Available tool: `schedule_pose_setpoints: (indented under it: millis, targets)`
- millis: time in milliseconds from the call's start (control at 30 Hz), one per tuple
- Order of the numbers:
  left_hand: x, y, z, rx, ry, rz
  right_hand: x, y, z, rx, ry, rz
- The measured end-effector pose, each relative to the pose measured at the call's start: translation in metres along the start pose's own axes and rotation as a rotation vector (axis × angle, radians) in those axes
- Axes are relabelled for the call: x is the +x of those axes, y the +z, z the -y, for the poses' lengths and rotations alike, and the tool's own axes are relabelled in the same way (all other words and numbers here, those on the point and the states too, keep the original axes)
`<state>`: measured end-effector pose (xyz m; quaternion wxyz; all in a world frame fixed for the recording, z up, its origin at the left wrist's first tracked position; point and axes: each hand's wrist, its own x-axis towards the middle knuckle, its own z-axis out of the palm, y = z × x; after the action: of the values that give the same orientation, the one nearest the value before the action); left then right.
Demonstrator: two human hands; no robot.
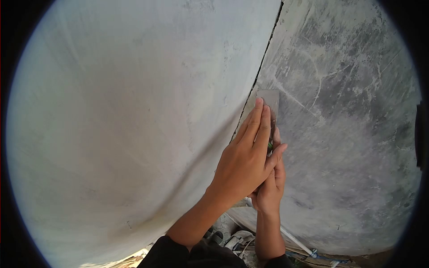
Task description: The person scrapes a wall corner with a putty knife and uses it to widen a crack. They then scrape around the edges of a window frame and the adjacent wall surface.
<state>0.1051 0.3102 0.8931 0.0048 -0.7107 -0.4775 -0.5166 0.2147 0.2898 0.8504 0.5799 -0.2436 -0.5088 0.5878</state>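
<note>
A putty knife (271, 97) with a flat metal blade lies against the grey wall (348, 134), close to a dark gap (256, 77) between two wall surfaces. My right hand (269, 192) is wrapped round its handle, of which only a bit of green shows. Over it, my left hand (243, 163) rests with its fingers stretched flat along the blade, pressing on it. The left hand covers most of the handle and part of the right hand.
A smooth whitish wall surface (120, 116) fills the left side. Down by my feet lie a white pipe (296, 239) and some clutter, including cables. A dark shoe (217, 236) shows below my arms.
</note>
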Motion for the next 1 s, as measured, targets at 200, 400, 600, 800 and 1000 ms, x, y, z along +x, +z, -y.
schedule_pose_setpoints:
  millis: [200, 400, 600, 800, 1000]
  targets:
    - [0.01, -0.002, -0.004, 0.059, 0.049, -0.049, -0.001, 0.022, 0.005, -0.118, -0.084, -0.116]
    - [0.014, -0.004, -0.013, 0.115, 0.025, -0.064, -0.002, 0.013, 0.011, -0.26, -0.114, -0.013]
    - [0.016, -0.005, -0.012, 0.164, -0.001, -0.074, 0.008, 0.015, 0.007, -0.365, -0.198, -0.006]
    - [0.013, -0.002, -0.012, 0.169, 0.021, -0.067, 0.003, 0.018, 0.007, -0.359, -0.172, -0.037]
    - [0.017, -0.004, -0.011, 0.152, 0.024, -0.105, -0.003, 0.013, 0.017, -0.253, -0.106, -0.002]
